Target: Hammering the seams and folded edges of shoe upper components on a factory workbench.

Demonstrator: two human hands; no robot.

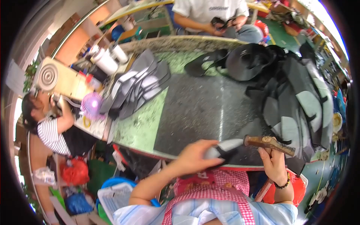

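Two items held: my left fingers (pixel 205 144) pinch grey-black piece (pixel 231 144), probably light, pliable, best edge-held; right fingers (pixel 277 156) grip hammer (pixel 279 145), likely head-heavy.

One left hand (pixel 197 157) and one right hand (pixel 275 165) are the person's own. The left hand has one grey-and-white piece (pixel 233 144); the right has one hammer (pixel 270 142), with one beaded bracelet (pixel 283 182) at its wrist. Beyond both lies one counter (pixel 140 130) with one dark mat (pixel 193 112). It bears two heaps, one beyond and left of the left hand (pixel 144 80), one beyond the right (pixel 287 101); their pieces overlap too much to count. Farther left of the left hand: one pink fan (pixel 92 105), two white bottles (pixel 105 62), one red bag (pixel 75 171), one blue bag (pixel 78 202).
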